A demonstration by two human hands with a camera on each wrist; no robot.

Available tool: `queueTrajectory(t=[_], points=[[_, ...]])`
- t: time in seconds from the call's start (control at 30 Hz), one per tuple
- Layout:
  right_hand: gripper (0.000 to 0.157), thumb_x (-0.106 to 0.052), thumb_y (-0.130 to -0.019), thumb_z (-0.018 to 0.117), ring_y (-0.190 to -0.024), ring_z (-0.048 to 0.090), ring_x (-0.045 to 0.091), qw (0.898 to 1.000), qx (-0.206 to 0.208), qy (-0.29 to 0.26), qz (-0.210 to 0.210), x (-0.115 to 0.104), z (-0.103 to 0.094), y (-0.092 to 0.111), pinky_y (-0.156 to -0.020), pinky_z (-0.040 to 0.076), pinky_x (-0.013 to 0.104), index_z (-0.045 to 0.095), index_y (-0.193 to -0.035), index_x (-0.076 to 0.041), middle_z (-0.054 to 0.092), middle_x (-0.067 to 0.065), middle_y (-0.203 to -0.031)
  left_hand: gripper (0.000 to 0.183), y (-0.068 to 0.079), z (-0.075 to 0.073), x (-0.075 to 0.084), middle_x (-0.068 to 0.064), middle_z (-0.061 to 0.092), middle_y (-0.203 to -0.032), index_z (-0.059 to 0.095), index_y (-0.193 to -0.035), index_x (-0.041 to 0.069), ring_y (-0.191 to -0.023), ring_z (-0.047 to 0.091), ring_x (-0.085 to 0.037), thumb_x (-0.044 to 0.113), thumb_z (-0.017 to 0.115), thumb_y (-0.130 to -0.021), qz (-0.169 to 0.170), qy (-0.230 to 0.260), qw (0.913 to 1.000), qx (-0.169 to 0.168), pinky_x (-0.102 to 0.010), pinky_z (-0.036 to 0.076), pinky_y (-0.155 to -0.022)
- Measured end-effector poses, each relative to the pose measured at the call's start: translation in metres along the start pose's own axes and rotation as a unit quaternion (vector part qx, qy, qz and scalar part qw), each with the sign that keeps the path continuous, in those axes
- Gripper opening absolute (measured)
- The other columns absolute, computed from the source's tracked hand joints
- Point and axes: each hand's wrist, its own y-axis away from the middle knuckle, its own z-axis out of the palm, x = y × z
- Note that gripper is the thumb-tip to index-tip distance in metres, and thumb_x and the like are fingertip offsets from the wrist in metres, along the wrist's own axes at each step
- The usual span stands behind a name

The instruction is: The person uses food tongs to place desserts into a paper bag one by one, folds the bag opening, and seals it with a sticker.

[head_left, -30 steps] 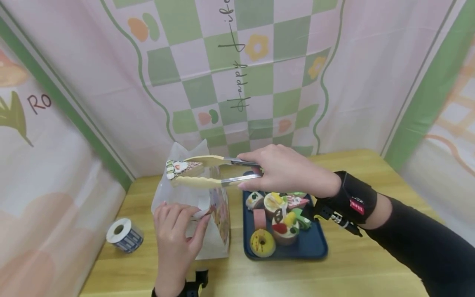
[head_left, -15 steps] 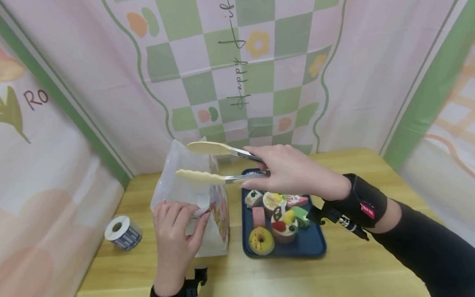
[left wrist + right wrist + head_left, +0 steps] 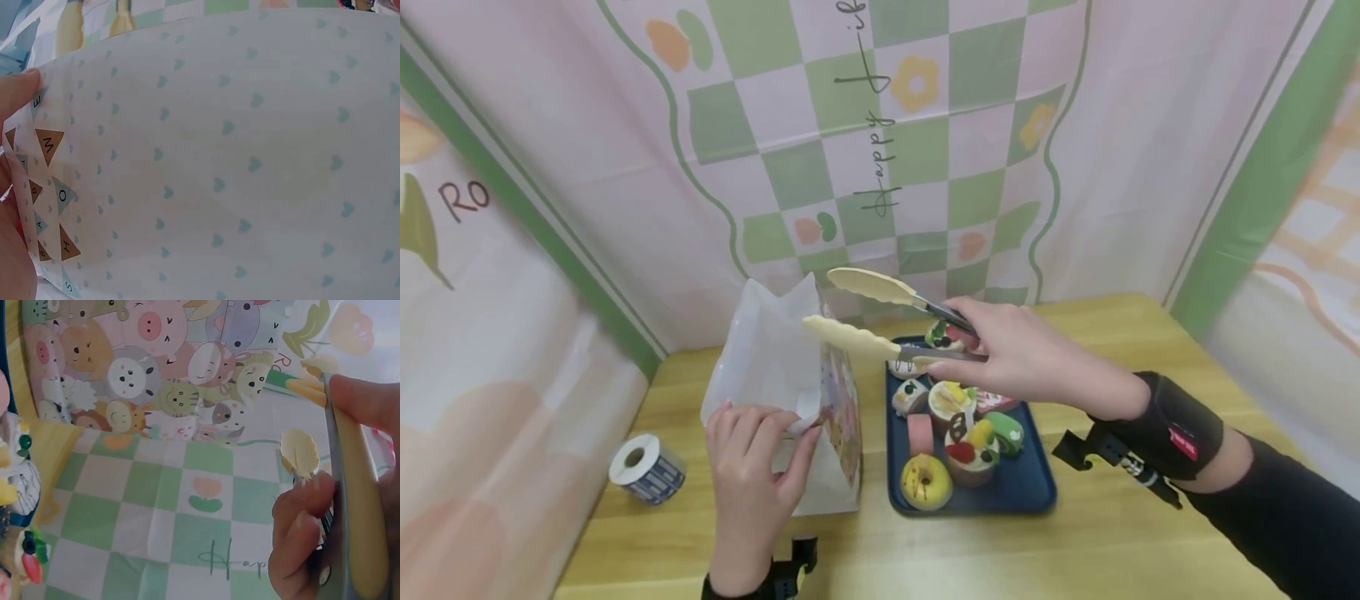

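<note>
My left hand (image 3: 752, 475) pinches the near rim of a white paper bag (image 3: 820, 483), which stands upright with its mouth spread. Hearts and lettered triangles cover the bag side (image 3: 206, 162) in the left wrist view; cartoon animals cover another side (image 3: 150, 369) in the right wrist view. Yellow-tipped metal tongs (image 3: 853, 337) are gripped in my right hand (image 3: 1022, 350). Their tips stand apart with nothing between them, just right of the bag's mouth. The bag's bottom is hidden. Below the right hand lies a dark blue tray (image 3: 1037, 492) of several toy pastries.
On the tray are a yellow doughnut (image 3: 927, 482), a pink block (image 3: 920, 433), a fruit-topped cake (image 3: 972, 467) and a green roll (image 3: 1006, 433). A roll of labels (image 3: 647, 468) stands left of the bag on the wooden table (image 3: 1135, 500). A patterned curtain (image 3: 917, 167) hangs behind.
The cake slice held by the tongs one second ago was let go over the bag and is out of sight. My right hand has moved right with the spread tongs; the left hand stays.
</note>
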Motion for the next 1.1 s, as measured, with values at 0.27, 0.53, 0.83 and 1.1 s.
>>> queueTrajectory(t=[0.27,0.53,0.83,1.1], points=[[0.071,-0.059,-0.082,0.059,-0.063,0.054,0.013,0.999,-0.008,-0.01,0.035,0.025,0.005,0.016,-0.056,0.044,0.033,0.048,-0.126,-0.004,0.06,0.004,-0.079,0.026,0.0,0.002,0.0,-0.011,0.059,-0.069,0.062,-0.072,0.001,-0.072,0.048,-0.03,0.026,0.066,-0.082,-0.005,0.0,1.0,-0.005,-0.055,0.032,-0.078],[0.064,-0.055,-0.084,0.061,-0.06,0.051,0.012,0.999,0.016,0.013,0.036,0.04,0.013,0.034,-0.053,0.043,0.031,0.052,-0.122,-0.005,0.057,0.001,-0.072,0.026,-0.001,0.003,0.0,-0.011,0.059,-0.07,0.062,-0.073,0.0,-0.073,0.048,-0.031,0.024,0.066,-0.08,-0.005,0.002,1.0,0.001,-0.057,0.032,-0.08],[0.053,-0.059,-0.079,0.063,-0.055,0.048,0.01,0.997,0.049,0.041,0.042,0.049,0.031,0.051,-0.049,0.04,0.028,0.057,-0.106,-0.013,0.054,-0.004,-0.066,0.03,0.001,-0.001,-0.002,-0.011,0.059,-0.069,0.061,-0.07,0.0,-0.072,0.048,-0.031,0.027,0.064,-0.083,-0.004,0.0,1.0,0.007,-0.056,0.031,-0.078],[0.06,-0.057,-0.078,0.065,-0.045,0.038,0.005,0.995,0.047,0.053,0.065,0.06,0.042,0.079,-0.042,0.032,0.024,0.057,-0.116,-0.01,0.052,-0.008,-0.069,0.038,0.0,0.003,-0.001,-0.011,0.058,-0.067,0.06,-0.069,0.0,-0.069,0.047,-0.03,0.033,0.06,-0.089,0.007,0.008,0.9999,0.014,-0.055,0.031,-0.076]])
